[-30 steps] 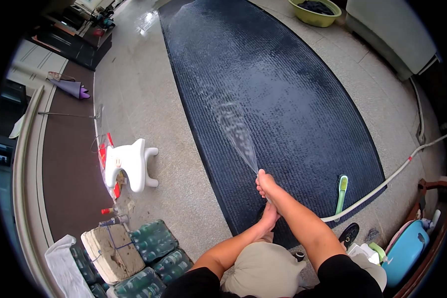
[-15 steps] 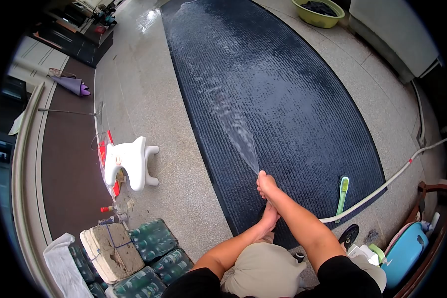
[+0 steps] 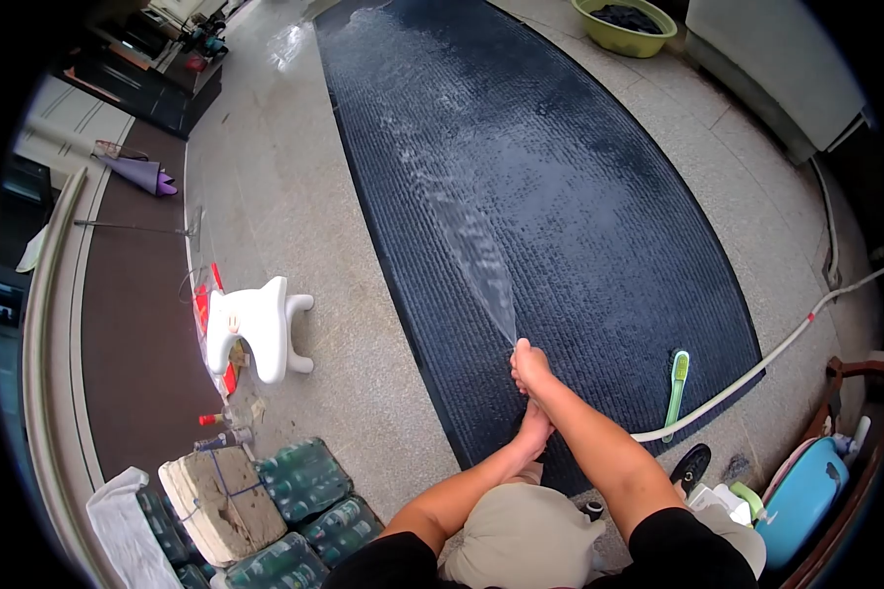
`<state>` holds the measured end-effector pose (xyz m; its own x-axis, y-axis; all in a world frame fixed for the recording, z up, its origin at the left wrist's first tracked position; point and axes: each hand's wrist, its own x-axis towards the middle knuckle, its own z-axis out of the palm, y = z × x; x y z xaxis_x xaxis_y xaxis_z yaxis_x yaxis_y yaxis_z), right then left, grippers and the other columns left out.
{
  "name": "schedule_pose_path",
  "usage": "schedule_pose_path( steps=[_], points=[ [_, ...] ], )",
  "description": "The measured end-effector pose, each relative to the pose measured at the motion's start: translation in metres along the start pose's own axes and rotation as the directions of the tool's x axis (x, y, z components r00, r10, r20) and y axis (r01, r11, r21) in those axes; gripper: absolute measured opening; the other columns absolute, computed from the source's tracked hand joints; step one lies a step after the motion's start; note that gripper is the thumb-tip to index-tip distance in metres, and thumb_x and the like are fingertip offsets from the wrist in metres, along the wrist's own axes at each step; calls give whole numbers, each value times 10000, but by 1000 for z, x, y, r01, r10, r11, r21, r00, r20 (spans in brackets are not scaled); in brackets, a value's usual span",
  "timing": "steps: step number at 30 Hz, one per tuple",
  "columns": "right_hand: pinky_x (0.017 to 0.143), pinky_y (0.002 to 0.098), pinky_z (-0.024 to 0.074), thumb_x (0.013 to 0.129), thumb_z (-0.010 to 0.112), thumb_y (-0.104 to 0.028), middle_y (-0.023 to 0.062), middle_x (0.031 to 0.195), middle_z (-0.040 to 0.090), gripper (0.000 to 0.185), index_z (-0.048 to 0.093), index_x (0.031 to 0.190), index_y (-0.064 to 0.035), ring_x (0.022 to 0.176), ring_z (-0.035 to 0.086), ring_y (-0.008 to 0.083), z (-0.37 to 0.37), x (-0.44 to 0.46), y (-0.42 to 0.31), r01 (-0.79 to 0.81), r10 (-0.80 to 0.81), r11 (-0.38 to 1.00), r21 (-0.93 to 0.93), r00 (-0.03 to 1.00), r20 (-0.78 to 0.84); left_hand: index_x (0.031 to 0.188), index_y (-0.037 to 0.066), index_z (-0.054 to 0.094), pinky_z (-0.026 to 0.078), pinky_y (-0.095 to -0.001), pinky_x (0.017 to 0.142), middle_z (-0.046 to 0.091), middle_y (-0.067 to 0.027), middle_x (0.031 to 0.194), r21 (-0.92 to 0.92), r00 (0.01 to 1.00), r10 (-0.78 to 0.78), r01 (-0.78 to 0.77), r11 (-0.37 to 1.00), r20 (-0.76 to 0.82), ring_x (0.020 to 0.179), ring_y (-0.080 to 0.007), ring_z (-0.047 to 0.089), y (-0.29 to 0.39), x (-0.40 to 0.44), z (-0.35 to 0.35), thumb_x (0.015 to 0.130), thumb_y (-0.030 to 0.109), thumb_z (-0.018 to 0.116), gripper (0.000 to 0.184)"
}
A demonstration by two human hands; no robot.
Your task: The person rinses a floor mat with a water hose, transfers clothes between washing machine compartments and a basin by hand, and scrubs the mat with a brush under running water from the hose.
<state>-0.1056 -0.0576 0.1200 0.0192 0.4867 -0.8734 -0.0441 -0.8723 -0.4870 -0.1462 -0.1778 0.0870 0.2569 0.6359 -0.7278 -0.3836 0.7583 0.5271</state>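
Observation:
My right hand [image 3: 530,365] is closed around the end of a hose, and a fan of water [image 3: 473,250] sprays forward from it. Just behind, my left hand [image 3: 534,430] is closed, apparently on the same hose; my fingers hide most of what it grips. The pale hose [image 3: 722,402] comes out by my right forearm and runs to the right. Water lands on a long dark ribbed mat [image 3: 599,226], wet and shiny. A green scrub brush [image 3: 677,388] lies on the mat's near right part, beside the hose.
A white stool [image 3: 260,329] stands left of the mat. Near my left are packs of green bottles [image 3: 304,476] and a tied foam box [image 3: 221,506]. A yellow-green basin [image 3: 627,27] with dark cloth sits far right; a blue basin [image 3: 801,501] leans near right.
The spray has shifted slightly on the mat, and my hands have moved a touch to the right. My grip looks the same.

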Motion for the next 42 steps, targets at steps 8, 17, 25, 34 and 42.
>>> schedule_pose_path(
  steps=[8,17,25,34,42],
  points=[
    [390,370,383,884,352,-421,65,550,531,466,535,647,-64,403,470,203,-3,-5,-2,28,-28,1000,-11,999,-29,1323,130,345,471,-288,774,508,-22,1157,14,1000,19,-19,1000,2,980,-125,529,12,-10,12,1015,274,409,346],
    [402,382,401,864,351,-417,75,546,534,466,548,649,-54,403,474,218,-6,1,1,38,-38,999,0,998,-47,1339,134,331,466,-280,772,506,-17,1157,36,1000,10,-9,999,-11,980,-121,525,19,-12,17,1012,268,413,363],
    [404,375,393,854,359,-398,76,540,525,440,537,640,-57,401,464,212,-12,5,-2,64,-61,997,48,996,-58,1291,124,368,405,-247,621,516,9,992,87,998,61,-60,994,-7,769,-87,487,11,0,13,1010,260,398,314],
    [382,371,366,851,367,-387,58,506,483,414,494,610,-76,377,426,195,-32,5,-15,68,-63,993,101,997,-51,1321,122,373,472,-301,829,508,-26,1163,133,999,39,-44,990,37,1022,-137,534,1,22,15,992,221,461,354],
    [387,382,383,856,362,-385,73,525,511,425,511,621,-64,380,442,210,-21,1,-9,42,-41,999,20,997,-63,1219,118,422,353,-236,567,496,24,915,98,990,136,-132,986,-37,692,-72,427,11,1,34,1006,225,403,239]
  ],
)
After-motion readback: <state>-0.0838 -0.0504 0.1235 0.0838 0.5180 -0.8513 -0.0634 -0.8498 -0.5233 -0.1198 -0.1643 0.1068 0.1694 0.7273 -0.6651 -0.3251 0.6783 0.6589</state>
